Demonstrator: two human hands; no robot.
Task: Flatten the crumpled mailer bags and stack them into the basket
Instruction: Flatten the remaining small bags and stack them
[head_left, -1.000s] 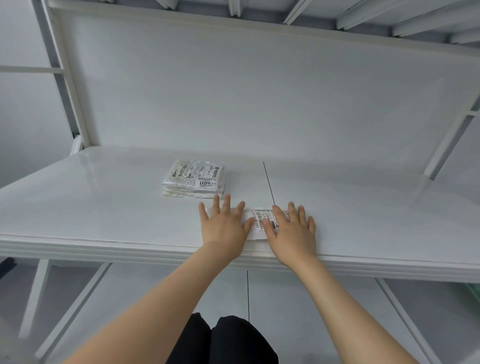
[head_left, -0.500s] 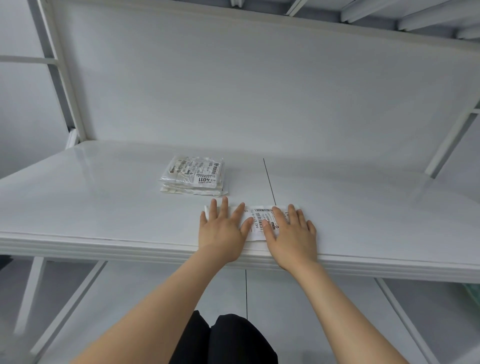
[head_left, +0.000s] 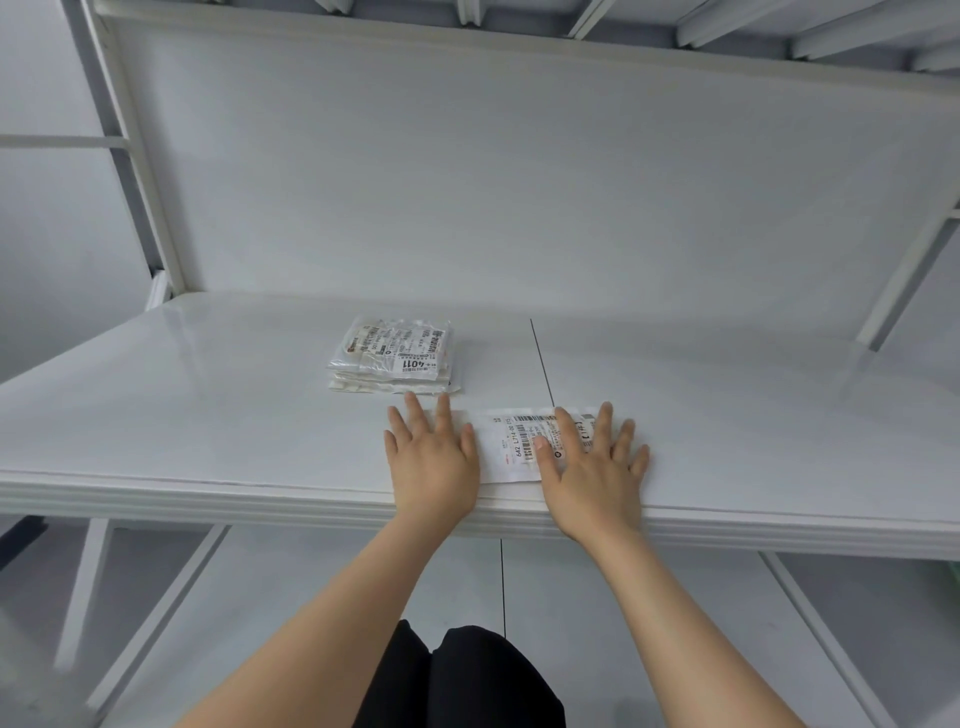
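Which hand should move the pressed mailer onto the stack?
Left, likely. The left hand presses the mailer directly in front of the stack; the right hand presses its other end, farther from it.

Bare left hand (head_left: 434, 467), bare right hand (head_left: 592, 470), bare forearms (head_left: 332, 623), black clothing (head_left: 467, 680) below

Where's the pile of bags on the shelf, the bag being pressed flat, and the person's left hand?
Pile of bags (head_left: 397, 356): head view, printed label of the top bag.
Pressed bag (head_left: 509, 447): head view, uncovered middle of its label.
Left hand (head_left: 434, 462): head view, back of the hand.
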